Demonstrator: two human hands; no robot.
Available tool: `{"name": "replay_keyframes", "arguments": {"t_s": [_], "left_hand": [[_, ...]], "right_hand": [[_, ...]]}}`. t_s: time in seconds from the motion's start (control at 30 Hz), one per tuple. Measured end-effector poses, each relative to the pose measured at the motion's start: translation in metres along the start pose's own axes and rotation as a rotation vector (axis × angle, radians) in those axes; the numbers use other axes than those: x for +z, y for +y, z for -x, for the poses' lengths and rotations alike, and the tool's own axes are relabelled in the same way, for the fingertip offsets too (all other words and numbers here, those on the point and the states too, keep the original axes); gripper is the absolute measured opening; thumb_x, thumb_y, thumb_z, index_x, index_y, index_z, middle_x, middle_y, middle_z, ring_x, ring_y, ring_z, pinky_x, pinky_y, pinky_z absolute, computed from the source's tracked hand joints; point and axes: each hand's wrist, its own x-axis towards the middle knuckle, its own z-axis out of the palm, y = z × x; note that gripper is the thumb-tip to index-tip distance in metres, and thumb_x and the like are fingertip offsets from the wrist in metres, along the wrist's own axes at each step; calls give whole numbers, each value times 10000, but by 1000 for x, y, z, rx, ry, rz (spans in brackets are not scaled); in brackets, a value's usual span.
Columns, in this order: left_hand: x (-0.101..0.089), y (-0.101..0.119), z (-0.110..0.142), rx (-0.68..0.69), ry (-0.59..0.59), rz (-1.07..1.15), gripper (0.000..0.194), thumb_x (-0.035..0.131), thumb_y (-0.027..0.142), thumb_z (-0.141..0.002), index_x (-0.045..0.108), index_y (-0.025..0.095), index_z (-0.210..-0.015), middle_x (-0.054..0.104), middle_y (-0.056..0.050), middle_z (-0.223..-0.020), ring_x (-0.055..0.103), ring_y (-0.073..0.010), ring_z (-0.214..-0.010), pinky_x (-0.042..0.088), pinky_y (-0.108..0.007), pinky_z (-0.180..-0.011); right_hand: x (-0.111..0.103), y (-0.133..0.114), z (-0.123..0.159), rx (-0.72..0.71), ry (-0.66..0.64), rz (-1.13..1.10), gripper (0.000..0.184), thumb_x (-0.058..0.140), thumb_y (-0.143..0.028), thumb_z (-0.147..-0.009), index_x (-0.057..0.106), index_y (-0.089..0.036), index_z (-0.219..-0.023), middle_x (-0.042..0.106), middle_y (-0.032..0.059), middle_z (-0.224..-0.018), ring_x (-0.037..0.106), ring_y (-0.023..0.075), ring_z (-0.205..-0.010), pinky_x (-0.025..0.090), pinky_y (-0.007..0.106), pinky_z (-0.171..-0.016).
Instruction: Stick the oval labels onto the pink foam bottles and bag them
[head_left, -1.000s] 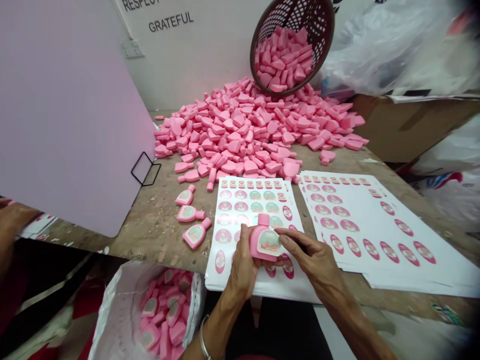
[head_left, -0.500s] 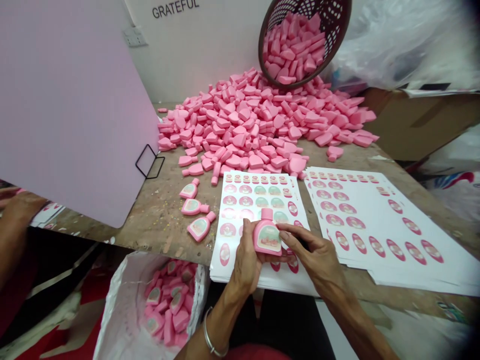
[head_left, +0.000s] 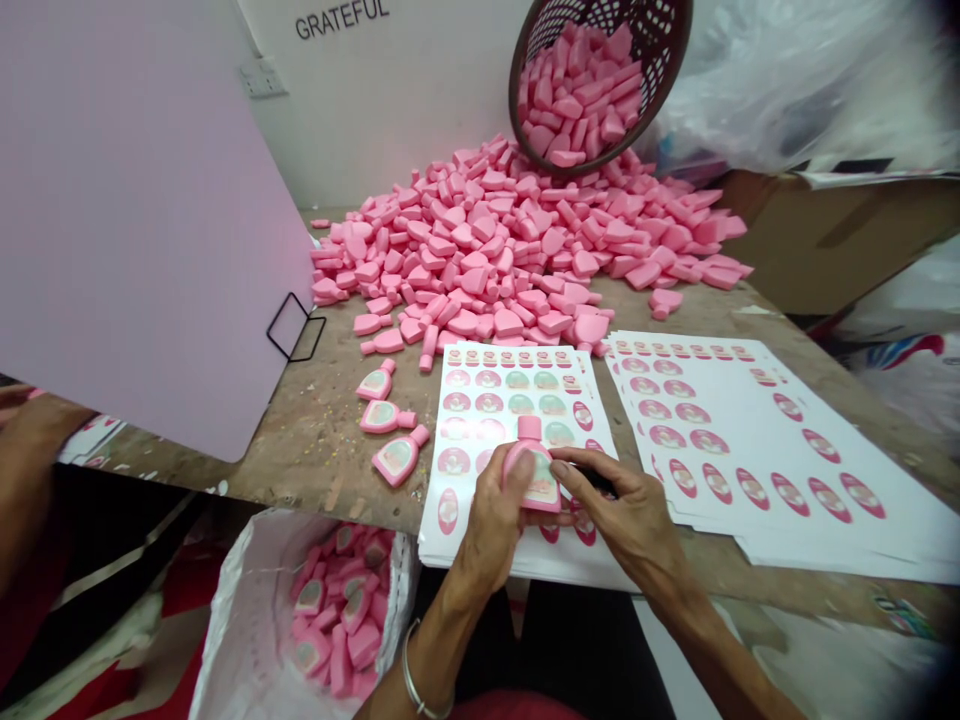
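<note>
My left hand is closed around a small pink bottle, held upright above a sticker sheet. Its thumb presses on the green-and-cream label on the bottle's front. At the bottle's right edge, my right hand pinches with thumb and forefinger, touching the side of the label. Something dark and slim shows between the right hand's fingers; its kind I cannot make out. Under both hands lies a stack of sticker sheets with pink and green stickers. Three labelled pink bottles rest on the table to the left.
A big heap of plain pink bottles spreads behind, spilling from a tipped brown basket. More sticker sheets lie at right. A white sack below holds labelled bottles. A pink-white panel stands left; beyond it shows another person's arm.
My left thumb has moved from the bottle's side onto the label. The label's right edge, which stuck out past the bottle, now lies against it. The view has shifted slightly.
</note>
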Motion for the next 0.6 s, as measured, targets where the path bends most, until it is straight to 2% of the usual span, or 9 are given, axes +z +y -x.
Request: {"name": "replay_keyframes", "arguments": {"t_s": [0.13,0.2,0.27,0.33,0.37,0.43,0.5,0.57,0.6], "left_hand": [[-6,1,1,65,-80,-119,433,716,397,-760,548,161,-1082,630,-29,-845,657,-135,-629,468,-182,-494],[-9,2,1,51,-91,-115,416,697,391,-779,535,153,-1080,630,-39,-861,649,-126,-616,446,-169,-469],[-12,2,1,40,-119,-64,396,679,382,-795,523,141,-1068,631,-55,-881,644,-130,-629,482,-191,-498],[-12,3,2,33,-151,2,375,664,360,-807,518,135,-1070,631,-64,-894,641,-142,-680,533,-236,-560],[-11,3,3,28,-165,23,365,668,343,-804,522,135,-1067,629,-58,-883,636,-145,-701,550,-255,-587],[-7,5,5,0,-194,19,368,703,300,-768,540,146,-1060,625,-34,-846,630,-146,-721,569,-282,-626],[-3,6,7,-52,-210,-22,437,756,275,-702,551,163,-1071,633,-15,-817,633,-150,-711,581,-307,-641],[-5,7,10,-91,-169,-81,519,781,316,-659,552,176,-1104,648,-14,-794,635,-163,-691,581,-320,-620],[-10,8,11,-92,-122,-122,526,770,375,-665,557,174,-1102,653,-18,-772,629,-166,-658,572,-313,-588]], "right_hand": [[1,2,-1,-104,25,45,243,644,-428,-787,734,-217,-867,735,56,-889,658,193,-752,519,305,-670],[-1,6,-3,-172,34,159,258,627,-438,-806,730,-222,-904,730,64,-890,654,211,-779,509,353,-732],[-6,10,-8,-212,104,340,298,626,-460,-803,726,-224,-954,721,79,-882,640,250,-830,476,427,-809],[-9,10,-14,-178,179,412,391,661,-492,-760,705,-214,-1032,710,100,-938,626,285,-910,454,465,-851],[-9,8,-16,-130,169,366,459,686,-505,-728,682,-212,-1082,701,105,-990,625,289,-942,465,454,-850],[-4,2,-17,-18,29,169,602,731,-502,-665,616,-221,-1185,682,94,-1072,636,265,-960,506,394,-810],[5,-3,-18,68,-162,-17,653,738,-489,-644,580,-227,-1221,685,71,-1060,651,236,-927,530,343,-766],[12,0,-25,91,-239,-81,599,721,-493,-654,606,-219,-1174,691,62,-1032,653,227,-918,533,326,-761],[12,5,-35,86,-225,-59,558,710,-502,-662,629,-220,-1136,695,58,-1020,654,224,-912,532,322,-757]]}}
